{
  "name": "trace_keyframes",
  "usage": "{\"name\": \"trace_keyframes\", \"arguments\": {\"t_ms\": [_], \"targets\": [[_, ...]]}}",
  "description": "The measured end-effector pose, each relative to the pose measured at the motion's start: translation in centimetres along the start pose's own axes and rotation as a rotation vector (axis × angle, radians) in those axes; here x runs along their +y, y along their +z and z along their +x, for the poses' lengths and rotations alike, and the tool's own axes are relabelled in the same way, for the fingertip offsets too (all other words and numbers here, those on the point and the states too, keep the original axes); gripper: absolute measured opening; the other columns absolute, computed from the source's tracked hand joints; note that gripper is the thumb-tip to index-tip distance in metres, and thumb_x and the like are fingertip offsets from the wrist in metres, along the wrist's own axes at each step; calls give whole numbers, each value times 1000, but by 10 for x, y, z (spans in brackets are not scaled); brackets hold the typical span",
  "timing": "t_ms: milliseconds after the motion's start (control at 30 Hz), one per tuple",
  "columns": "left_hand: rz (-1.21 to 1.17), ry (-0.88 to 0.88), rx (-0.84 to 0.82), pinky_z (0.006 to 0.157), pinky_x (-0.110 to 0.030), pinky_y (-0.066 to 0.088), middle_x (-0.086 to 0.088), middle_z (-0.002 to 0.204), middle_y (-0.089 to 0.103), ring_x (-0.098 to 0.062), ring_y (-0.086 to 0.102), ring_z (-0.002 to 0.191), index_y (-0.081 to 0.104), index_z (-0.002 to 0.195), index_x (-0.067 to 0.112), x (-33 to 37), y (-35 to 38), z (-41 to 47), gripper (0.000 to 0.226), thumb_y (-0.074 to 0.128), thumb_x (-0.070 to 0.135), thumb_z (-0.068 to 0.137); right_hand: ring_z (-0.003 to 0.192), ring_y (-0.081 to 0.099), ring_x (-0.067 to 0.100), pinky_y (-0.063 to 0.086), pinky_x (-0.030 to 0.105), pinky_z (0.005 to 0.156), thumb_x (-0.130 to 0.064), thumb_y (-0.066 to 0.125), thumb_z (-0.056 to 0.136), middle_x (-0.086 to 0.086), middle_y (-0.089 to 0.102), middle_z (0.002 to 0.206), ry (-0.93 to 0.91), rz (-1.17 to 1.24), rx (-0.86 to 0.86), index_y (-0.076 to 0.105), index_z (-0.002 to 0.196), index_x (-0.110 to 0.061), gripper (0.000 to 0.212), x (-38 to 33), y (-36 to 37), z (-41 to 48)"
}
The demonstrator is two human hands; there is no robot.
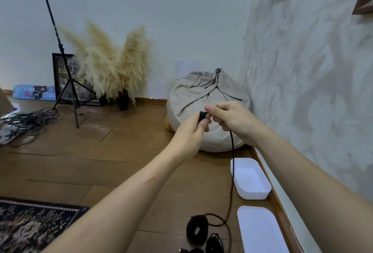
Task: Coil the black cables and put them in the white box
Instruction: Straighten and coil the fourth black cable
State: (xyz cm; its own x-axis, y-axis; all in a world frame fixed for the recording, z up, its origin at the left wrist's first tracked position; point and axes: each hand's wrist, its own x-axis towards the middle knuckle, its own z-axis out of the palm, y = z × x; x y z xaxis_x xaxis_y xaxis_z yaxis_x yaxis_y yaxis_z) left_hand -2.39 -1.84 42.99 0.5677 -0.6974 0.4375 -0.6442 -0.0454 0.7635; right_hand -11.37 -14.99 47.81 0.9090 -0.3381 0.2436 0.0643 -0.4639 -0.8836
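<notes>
- I see both hands raised together in the middle of the view, in front of a beige bean bag (201, 95) that sits in the far corner.
- The left hand (191, 131) has its fingers (202, 126) curled and pinches a small bundle of loops of the black cable (202, 116).
- The right hand (232, 119) is just right of that bundle and touches it. Its thumb and fingers (212, 110) are pressed together on the same cable.
- From under the right hand the cable hangs straight down, passes the left edge of the white box (262, 190) and curls on the wooden floor (121, 164) near me.
- The white box stands open on the floor against the right wall. Nothing black shows inside it.
- Nearer me, along the same wall, lies a second white piece (260, 230). I cannot tell whether it is a lid or another box.
- Two coiled black cables (197, 228) lie on the floor just left of that piece, at the near edge.
- A dark patterned rug (30, 226) lies near left.
- Far left, a light stand (66, 83) is on the floor, with loose cables (26, 121) heaped beside it and pampas grass (109, 65) to its right.
</notes>
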Motion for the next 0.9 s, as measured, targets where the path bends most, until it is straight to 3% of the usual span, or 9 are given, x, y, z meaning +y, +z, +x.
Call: {"name": "trace_keyframes", "arguments": {"t_ms": [67,133,300,533,667,900], "targets": [[24,-7,25,89,-40,50,2,95,65,-15,62,94,60,112,17,-2,-3,0,23,39,26,110,55,38,4,29,18,51,-24,59,101,-8,48,62,-4,3,-58,69,95,2,28,2,-6,-2],[10,-8,30,90,-40,51,4,94,64,-14,62,94,61,114,16,-4,-3,0,25,39,26,110,59,42,3,33,16,54,-20,59,100,-4,50,68,-23,-80,-42,71,102,-3,21,5,-8,-3],[-128,4,30,88,-36,49,5,91,60,-8,56,87,62,108,25,0,3,1,25,37,26,110,61,53,-4,39,10,58,-15,59,100,-5,64,72,-158,-145,128,71,90,-15,15,3,-1,-2],[-122,-10,68,87,-28,45,6,92,61,-6,57,90,60,109,19,4,4,-1,24,37,25,110,60,57,-4,41,9,56,-17,68,94,1,70,77,-142,-82,233,73,94,-7,11,4,0,4],[-109,-17,56,89,-29,47,5,95,62,-12,59,97,59,114,18,2,3,1,24,38,27,110,60,57,-7,41,7,57,-11,67,94,0,71,79,-153,-83,238,72,96,-2,10,1,-2,3],[-182,-26,62,88,-26,46,6,92,62,-8,59,93,61,112,17,2,4,2,22,40,23,109,61,57,-5,42,8,59,-13,69,93,-3,72,78,-153,-99,230,73,94,-6,9,-1,-3,2]]}}
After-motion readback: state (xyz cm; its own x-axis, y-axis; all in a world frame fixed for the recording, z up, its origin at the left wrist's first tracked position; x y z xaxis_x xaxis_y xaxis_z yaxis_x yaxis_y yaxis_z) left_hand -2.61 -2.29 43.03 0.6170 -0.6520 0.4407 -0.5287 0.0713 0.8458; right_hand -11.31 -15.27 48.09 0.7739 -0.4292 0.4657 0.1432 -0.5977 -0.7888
